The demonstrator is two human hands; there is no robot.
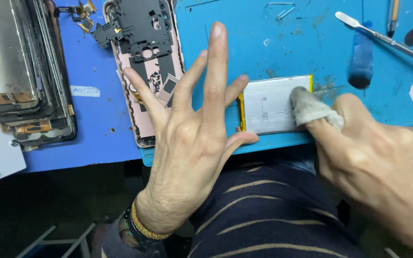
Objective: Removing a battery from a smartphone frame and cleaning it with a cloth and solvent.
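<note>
Silver, thin battery pouch [269,106] lies on the blue mat's [244,43] near edge; probably light and puncture-prone. Left hand [192,138] spread, steadying its left end; right hand [374,157] pinches a cloth [311,109] against it.

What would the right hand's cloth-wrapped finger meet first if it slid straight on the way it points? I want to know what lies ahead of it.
The right hand points up-left across the silver battery. Going on, it would likely cross the battery and meet the left hand's fingers at its left edge.
</note>
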